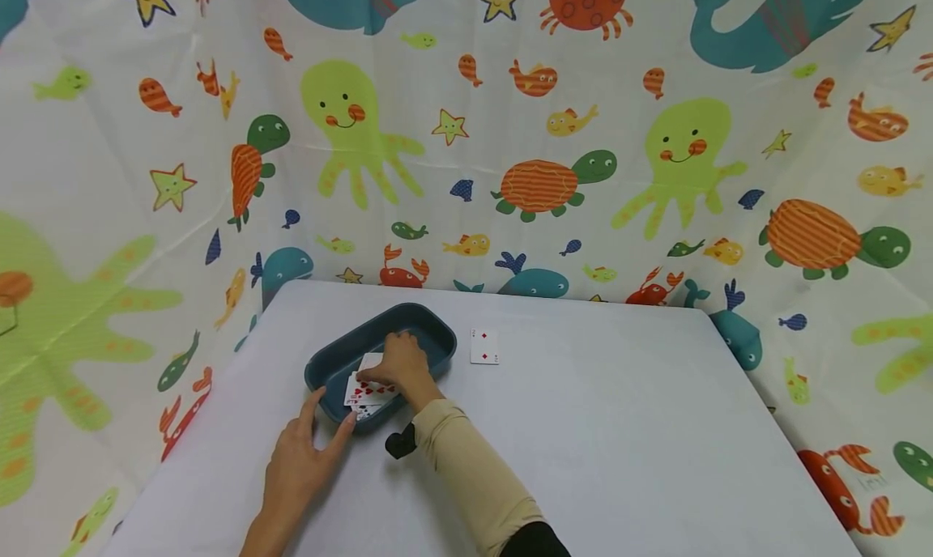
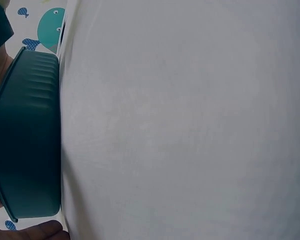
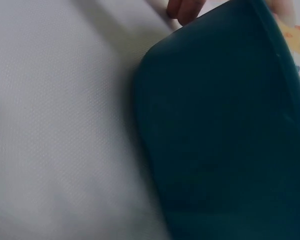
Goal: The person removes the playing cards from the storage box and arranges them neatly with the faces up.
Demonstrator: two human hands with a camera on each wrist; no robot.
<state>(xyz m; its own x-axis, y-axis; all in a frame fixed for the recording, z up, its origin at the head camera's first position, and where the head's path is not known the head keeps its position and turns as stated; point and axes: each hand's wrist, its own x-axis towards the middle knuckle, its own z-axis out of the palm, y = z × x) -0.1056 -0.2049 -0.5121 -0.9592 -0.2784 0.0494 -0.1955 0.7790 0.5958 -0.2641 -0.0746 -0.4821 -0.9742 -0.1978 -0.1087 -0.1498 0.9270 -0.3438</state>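
Note:
A dark teal tray (image 1: 321, 355) with raised walls stands on the white table; its outer wall (image 2: 25, 135) fills the left of the left wrist view. Several playing cards lie inside, among them a red heart card (image 1: 359, 391) and, below it, a black-suited card (image 1: 364, 411). My left hand (image 1: 302, 460) holds the tray's near-left corner between thumb and fingers. Reaching over the near wall, my right hand (image 1: 404, 367) is down in the tray at the cards, its thumb against them. Its other fingertips are hidden. The right wrist view shows mostly the tray's wall (image 3: 225, 125).
A two of diamonds (image 1: 484, 346) lies face up on the table (image 1: 619, 427), right of the tray. A black heart-shaped piece (image 1: 401, 442) shows beside the right sleeve (image 1: 466, 468). A cloth (image 1: 466, 136) with sea animals hangs behind the table.

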